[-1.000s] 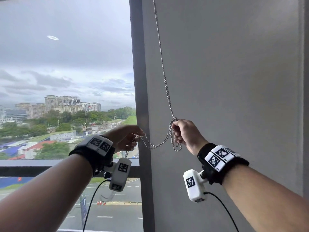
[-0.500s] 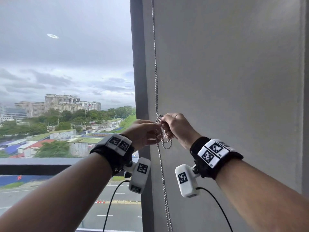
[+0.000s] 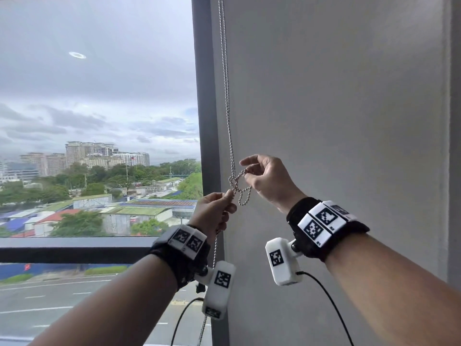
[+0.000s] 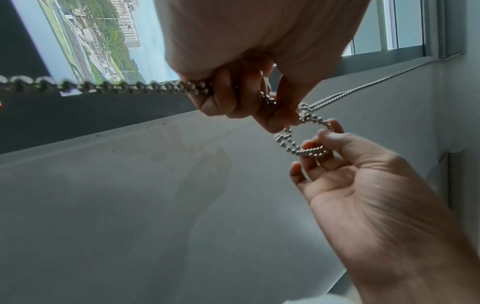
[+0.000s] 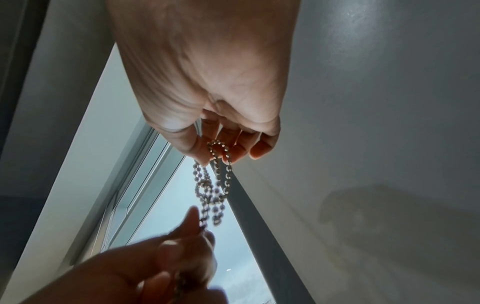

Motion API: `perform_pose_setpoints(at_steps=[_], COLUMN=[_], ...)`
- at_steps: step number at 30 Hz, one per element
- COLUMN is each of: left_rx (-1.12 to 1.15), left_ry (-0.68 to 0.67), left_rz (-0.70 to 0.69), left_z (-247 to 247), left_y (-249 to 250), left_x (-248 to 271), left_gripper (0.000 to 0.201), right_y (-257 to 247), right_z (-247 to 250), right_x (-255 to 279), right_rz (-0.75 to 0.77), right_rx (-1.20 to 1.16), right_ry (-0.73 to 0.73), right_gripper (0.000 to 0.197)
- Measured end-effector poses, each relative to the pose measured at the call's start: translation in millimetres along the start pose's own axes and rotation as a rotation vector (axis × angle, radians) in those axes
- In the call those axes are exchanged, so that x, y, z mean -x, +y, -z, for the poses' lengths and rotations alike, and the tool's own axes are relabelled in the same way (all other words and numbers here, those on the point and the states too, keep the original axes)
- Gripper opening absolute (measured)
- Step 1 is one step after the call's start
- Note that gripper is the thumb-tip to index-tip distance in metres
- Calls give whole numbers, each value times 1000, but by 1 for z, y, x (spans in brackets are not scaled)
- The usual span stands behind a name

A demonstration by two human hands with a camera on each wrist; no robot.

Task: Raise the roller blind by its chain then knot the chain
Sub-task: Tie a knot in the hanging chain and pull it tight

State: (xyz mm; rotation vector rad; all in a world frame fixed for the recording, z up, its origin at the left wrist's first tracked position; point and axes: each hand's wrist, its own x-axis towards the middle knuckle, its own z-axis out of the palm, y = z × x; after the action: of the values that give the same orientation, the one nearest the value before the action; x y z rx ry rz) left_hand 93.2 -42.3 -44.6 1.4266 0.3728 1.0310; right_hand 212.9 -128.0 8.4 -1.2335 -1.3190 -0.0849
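Observation:
A metal ball chain hangs doubled from above, beside the dark window frame post. At hand height it crosses into a loose knot with a small loop drooping under it. My left hand pinches the chain just below the knot, and the rest of the chain runs down past my wrist. My right hand holds a loop of chain between thumb and fingers, to the right of the knot. In the left wrist view the knot sits between both hands.
A grey wall fills the right side behind my right hand. The window pane on the left shows sky, buildings and a road. A dark horizontal frame bar runs at wrist height.
The hands have drawn apart: my left hand dropped below the knot, my right hand rose to the right and loosened its fingers. The chain crossing now shows as a loose knot.

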Motion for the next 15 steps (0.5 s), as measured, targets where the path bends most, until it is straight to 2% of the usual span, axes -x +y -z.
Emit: perform_pose_setpoints(at_steps=[4, 9, 15], left_rx=[138, 297, 212], left_ry=[-79, -108, -78], left_rz=[57, 13, -38], left_z=[-4, -13, -16], left_y=[-8, 8, -2], left_x=[11, 7, 8], left_gripper=[8, 13, 18], right_y=[-4, -7, -11], right_z=[0, -4, -3], right_x=[-3, -4, -9], right_rz=[39, 27, 76], right_rx=[52, 78, 91], right_ry=[-15, -42, -49], right_gripper=[20, 20, 20])
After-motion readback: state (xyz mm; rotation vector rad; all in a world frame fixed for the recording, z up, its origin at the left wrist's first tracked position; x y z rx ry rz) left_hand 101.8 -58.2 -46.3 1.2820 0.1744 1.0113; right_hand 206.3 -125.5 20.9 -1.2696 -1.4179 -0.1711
